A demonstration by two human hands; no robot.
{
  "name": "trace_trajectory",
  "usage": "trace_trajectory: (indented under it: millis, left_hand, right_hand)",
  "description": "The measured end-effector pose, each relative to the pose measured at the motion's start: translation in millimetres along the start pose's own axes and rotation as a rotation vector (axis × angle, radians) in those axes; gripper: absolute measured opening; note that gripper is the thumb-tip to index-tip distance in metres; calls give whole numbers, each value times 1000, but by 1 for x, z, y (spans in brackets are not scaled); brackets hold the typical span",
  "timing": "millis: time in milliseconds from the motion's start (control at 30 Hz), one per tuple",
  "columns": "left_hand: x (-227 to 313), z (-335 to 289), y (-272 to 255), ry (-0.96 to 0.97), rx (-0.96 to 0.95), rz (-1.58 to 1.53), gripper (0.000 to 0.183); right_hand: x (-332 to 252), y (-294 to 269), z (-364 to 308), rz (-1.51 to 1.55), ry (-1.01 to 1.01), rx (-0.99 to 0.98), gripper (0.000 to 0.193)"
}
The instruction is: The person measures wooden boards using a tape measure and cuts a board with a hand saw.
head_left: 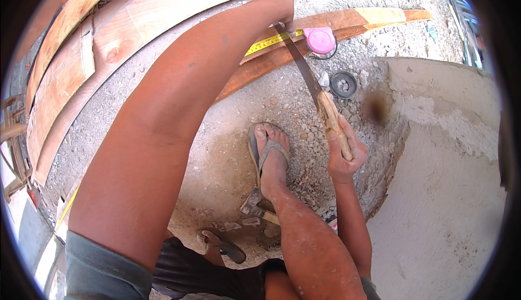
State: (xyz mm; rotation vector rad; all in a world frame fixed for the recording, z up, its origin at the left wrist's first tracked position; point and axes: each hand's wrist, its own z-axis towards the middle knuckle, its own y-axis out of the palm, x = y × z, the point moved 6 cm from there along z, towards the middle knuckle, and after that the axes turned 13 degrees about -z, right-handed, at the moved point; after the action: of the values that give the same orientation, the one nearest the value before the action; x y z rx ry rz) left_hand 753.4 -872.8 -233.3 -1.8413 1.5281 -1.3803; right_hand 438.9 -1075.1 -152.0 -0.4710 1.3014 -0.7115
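One hand (348,159) grips a saw (312,83); open gravel (312,129) edges planks (263,69).

Ground (217,153) is carrying gravel (309,161); planks (255,77) are lying across the top, plywood (127,45) upper left, dish (332,86) right of centre, hammer (252,203) lower middle.

Outdoor site, hard daylight. Landmark: grey concrete slab (445,202), smooth face, paler rough band across its far part, ragged edge on the left. Loose gravel (312,148) just left of slab; packed pale dirt (214,137) further left. Stony ground beyond slab to the left is blown out by glare; slab itself reads dimmer. Bundle of long thin strips (469,34) past slab's far end, material unclear. Scrap timber (13,137) well left of slab.
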Motion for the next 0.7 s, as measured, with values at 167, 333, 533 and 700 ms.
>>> trace_trajectory:
  millis: [167,333,533,700]
  left_hand:
    - [8,-10,-2,-14,6,-15,51]
    - [27,-28,2,51,-91,-4,58]
    - [41,-37,-4,118,55,3,43]
    - [35,-44,3,97,-116,-26,39]
  right_hand:
    - [-19,-5,8,-70,-78,5,37]
    - [-38,-10,18,-57,-35,-14,37]
    - [-50,-12,25,-37,22,-23,37]
    - [-73,-15,37,-27,89,-53,37]
